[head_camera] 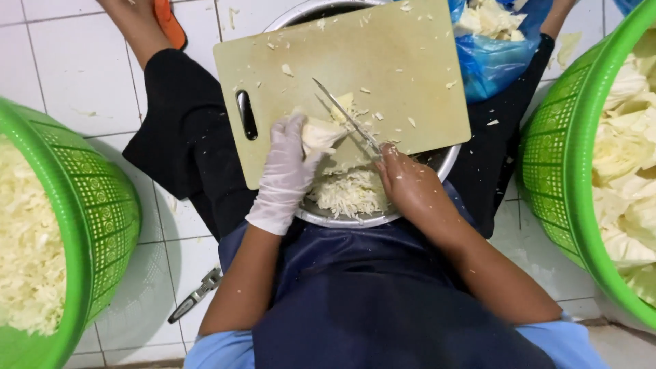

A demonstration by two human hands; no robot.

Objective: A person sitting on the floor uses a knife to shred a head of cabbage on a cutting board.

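Head cam | L hand gloved, clamped on cabbage wedge | R hand closed on knife, blade slants up-left, just right of wedge | cutting board over bowl

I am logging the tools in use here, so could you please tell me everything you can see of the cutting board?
The cutting board is a pale beige rectangle, plastic by its look, with a slot handle near its left edge. It lies tilted across a metal bowl. Cabbage scraps dot it. The gloved left hand presses a cabbage piece on it while the bare right hand holds a knife there.
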